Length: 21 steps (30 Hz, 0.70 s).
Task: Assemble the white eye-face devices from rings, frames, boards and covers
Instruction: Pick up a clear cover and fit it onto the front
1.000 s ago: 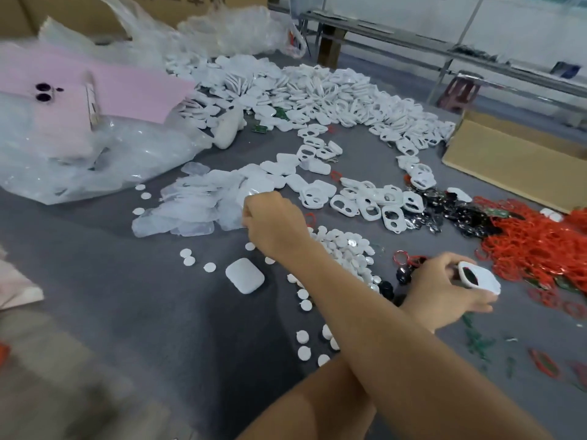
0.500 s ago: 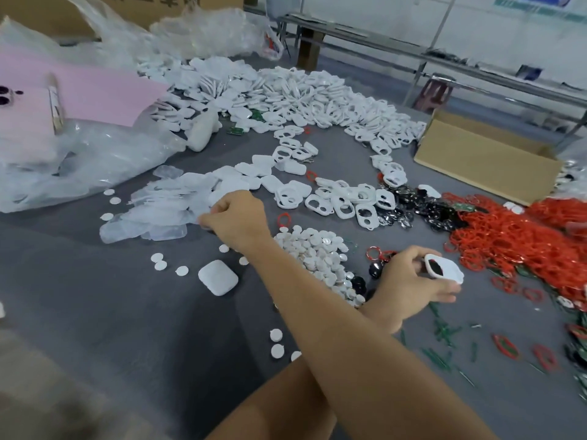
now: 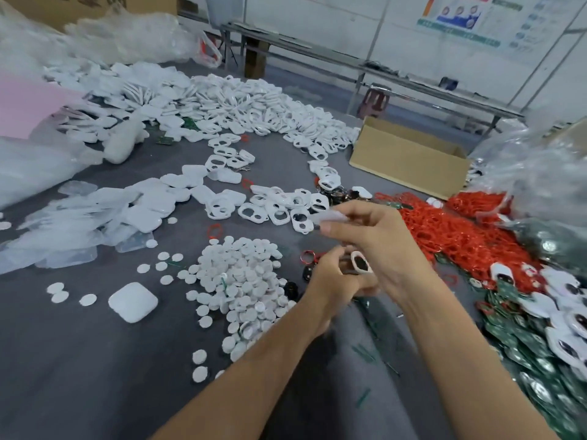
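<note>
Poster (image 3: 460,14) writing unreadable; left hand (image 3: 332,282) holds frame (image 3: 360,264), right hand (image 3: 386,241) pinches cover (image 3: 330,215).

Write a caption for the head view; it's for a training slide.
Left hand holds a white frame; right hand pinches a translucent cover close by, amid piled parts on a grey table.

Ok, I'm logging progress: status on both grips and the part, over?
Left grip holds white frame, dark part inside. Right grip pinches clear cover, not yet on frame. Nothing blocking.
</note>
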Each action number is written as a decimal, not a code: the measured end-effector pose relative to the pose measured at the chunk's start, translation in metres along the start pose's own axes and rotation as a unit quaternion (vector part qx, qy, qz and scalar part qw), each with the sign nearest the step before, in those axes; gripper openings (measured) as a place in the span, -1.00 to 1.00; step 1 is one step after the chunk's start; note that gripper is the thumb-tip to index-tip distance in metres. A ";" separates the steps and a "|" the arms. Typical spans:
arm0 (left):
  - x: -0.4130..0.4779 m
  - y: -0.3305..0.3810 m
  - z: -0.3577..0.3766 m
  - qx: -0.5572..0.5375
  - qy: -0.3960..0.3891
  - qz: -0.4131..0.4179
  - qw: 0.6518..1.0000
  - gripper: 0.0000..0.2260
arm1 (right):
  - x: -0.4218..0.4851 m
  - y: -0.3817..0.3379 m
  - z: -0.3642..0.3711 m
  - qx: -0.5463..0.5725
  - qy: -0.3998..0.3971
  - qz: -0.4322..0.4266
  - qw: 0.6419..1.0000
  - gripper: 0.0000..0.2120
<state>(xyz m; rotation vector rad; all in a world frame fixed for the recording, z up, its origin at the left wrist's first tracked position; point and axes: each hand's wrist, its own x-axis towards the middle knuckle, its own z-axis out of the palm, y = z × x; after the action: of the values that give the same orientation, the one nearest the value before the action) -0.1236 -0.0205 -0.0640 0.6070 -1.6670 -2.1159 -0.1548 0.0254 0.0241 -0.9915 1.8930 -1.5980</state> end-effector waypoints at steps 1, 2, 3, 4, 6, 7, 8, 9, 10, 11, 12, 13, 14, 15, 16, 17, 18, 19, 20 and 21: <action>-0.001 0.000 0.002 -0.005 -0.011 0.007 1.000 -0.66 | -0.004 0.003 -0.010 -0.006 0.020 -0.014 1.000 -0.84; -0.004 0.002 0.000 -0.028 -0.017 -0.005 0.999 -0.68 | -0.008 0.006 -0.017 -0.009 0.039 -0.028 0.999 -0.79; -0.005 0.001 -0.002 -0.045 -0.037 -0.004 0.998 -0.70 | -0.012 0.009 -0.023 -0.003 0.055 -0.037 0.998 -0.76; -0.006 0.002 -0.002 -0.051 -0.051 -0.003 0.997 -0.72 | -0.014 0.012 -0.029 0.010 0.066 -0.043 0.997 -0.75; -0.008 0.000 -0.005 -0.071 -0.075 0.005 0.995 -0.75 | -0.017 0.018 -0.034 0.032 0.070 -0.051 0.996 -0.78; -0.008 -0.002 -0.007 -0.078 -0.075 0.002 0.994 -0.76 | -0.019 0.021 -0.036 0.040 0.072 -0.052 0.995 -0.81; -0.008 -0.002 -0.007 -0.080 -0.069 -0.002 0.994 -0.77 | -0.019 0.024 -0.038 0.047 0.074 -0.053 0.995 -0.87; -0.008 -0.002 -0.007 -0.080 -0.059 -0.005 0.995 -0.77 | -0.018 0.027 -0.040 0.056 0.078 -0.051 0.994 -0.91; -0.007 -0.001 -0.006 -0.075 -0.056 -0.008 0.996 -0.77 | -0.018 0.030 -0.043 0.066 0.083 -0.050 0.993 -0.92; -0.006 -0.002 -0.005 -0.072 -0.056 -0.006 0.996 -0.77 | -0.018 0.032 -0.046 0.076 0.087 -0.050 0.992 -0.90; -0.006 -0.002 -0.004 -0.069 -0.057 -0.004 0.996 -0.76 | -0.017 0.035 -0.048 0.080 0.089 -0.055 0.991 -0.85; -0.005 -0.003 -0.004 -0.069 -0.057 -0.001 0.996 -0.75 | -0.016 0.036 -0.051 0.082 0.085 -0.060 0.991 -0.78; -0.005 -0.003 -0.005 -0.067 -0.056 -0.001 0.996 -0.75 | -0.015 0.037 -0.052 0.082 0.080 -0.064 0.991 -0.72; -0.005 -0.003 -0.005 -0.068 -0.057 -0.001 0.996 -0.75 | -0.015 0.037 -0.053 0.085 0.076 -0.064 0.991 -0.66; -0.005 -0.003 -0.005 -0.065 -0.056 0.000 0.996 -0.75 | -0.014 0.038 -0.054 0.094 0.075 -0.062 0.991 -0.63; -0.004 -0.003 -0.006 -0.066 -0.056 0.001 0.996 -0.74 | -0.014 0.038 -0.055 0.107 0.076 -0.054 0.990 -0.61; -0.004 -0.004 -0.006 -0.067 -0.055 0.002 0.996 -0.73 | -0.013 0.037 -0.056 0.118 0.080 -0.042 0.989 -0.62; -0.004 -0.004 -0.005 -0.074 -0.053 0.003 0.996 -0.72 | -0.013 0.037 -0.057 0.123 0.087 -0.029 0.988 -0.65; -0.004 -0.003 -0.005 -0.088 -0.048 0.003 0.995 -0.71 | -0.013 0.038 -0.058 0.120 0.095 -0.017 0.988 -0.70; -0.004 -0.003 -0.004 -0.107 -0.044 0.003 0.993 -0.70 | -0.013 0.038 -0.060 0.111 0.103 -0.011 0.988 -0.75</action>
<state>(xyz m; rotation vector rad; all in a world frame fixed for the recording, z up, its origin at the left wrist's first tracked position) -0.1180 -0.0213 -0.0674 0.4488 -1.4575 -2.3080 -0.1999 0.0753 -0.0016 -0.7807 1.7864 -1.9388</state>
